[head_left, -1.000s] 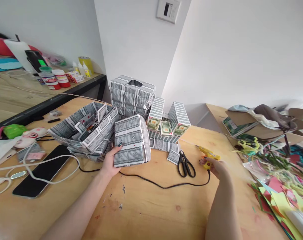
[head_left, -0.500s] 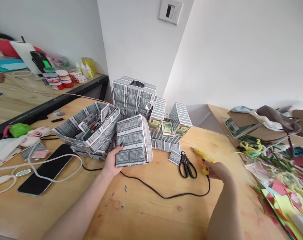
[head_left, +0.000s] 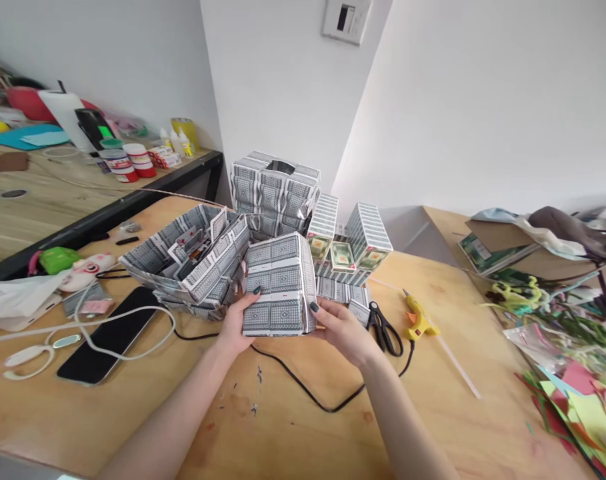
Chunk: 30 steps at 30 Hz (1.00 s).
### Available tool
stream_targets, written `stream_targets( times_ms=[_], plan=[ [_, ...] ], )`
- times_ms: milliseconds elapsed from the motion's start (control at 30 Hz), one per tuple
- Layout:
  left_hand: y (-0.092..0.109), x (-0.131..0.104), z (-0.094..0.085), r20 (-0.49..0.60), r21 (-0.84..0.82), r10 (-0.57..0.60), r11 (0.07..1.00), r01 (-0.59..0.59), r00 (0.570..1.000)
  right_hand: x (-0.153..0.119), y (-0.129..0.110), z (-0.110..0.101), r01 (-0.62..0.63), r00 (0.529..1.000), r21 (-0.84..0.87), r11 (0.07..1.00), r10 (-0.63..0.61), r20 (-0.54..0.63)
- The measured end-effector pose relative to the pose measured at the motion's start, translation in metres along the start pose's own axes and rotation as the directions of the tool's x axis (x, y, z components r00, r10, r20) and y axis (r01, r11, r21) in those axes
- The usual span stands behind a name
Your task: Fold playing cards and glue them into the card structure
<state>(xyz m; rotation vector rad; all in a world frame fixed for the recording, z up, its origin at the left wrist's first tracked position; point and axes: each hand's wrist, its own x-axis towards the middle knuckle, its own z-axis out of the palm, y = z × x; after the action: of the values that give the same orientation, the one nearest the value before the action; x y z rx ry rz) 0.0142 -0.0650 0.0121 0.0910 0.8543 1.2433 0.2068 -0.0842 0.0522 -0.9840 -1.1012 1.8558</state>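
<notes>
A box covered in grey patterned playing cards (head_left: 277,283) is held tilted above the wooden table. My left hand (head_left: 237,323) grips its lower left side, thumb on the front face. At the lower right edge, my right hand (head_left: 340,327) holds the same box with its thumb on the side. Just right of that hand lie black scissors (head_left: 385,330), partly behind the fingers. Farther right, a yellow glue gun (head_left: 417,319) rests on the table with a clear glue stick (head_left: 457,365) at its back. A card-covered open tray (head_left: 183,250) sits behind on the left.
Behind the box stand a larger card-covered box (head_left: 275,190) and stacked card packs (head_left: 367,233). A black phone (head_left: 107,340) and white cable lie left. A black cord crosses the table in front. Coloured paper scraps (head_left: 577,400) are piled at the right.
My right hand has let go of the glue gun, which now lies on the table, and has moved left onto the box. The view has shifted slightly left.
</notes>
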Motion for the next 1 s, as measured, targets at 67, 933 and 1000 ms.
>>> stream_targets(
  times_ms=[67, 933, 1000],
  plan=[
    [0.000, 0.000, 0.000, 0.002, 0.019, 0.002, 1.000, -0.002, 1.000, 0.003, 0.007, 0.008, 0.021, 1.000, 0.147, 0.989, -0.018, -0.019],
    [-0.005, 0.002, -0.010, 0.169, 0.212, 0.052, 0.973, -0.088, 0.984, -0.001, 0.010, 0.026, 0.183, 0.982, 0.220, 0.958, -0.166, -0.095],
    [-0.005, 0.002, -0.010, 0.178, 0.217, 0.062, 0.971, -0.101, 0.982, -0.002, 0.009, 0.027, 0.191, 0.980, 0.206, 0.960, -0.174, -0.095]
  ],
)
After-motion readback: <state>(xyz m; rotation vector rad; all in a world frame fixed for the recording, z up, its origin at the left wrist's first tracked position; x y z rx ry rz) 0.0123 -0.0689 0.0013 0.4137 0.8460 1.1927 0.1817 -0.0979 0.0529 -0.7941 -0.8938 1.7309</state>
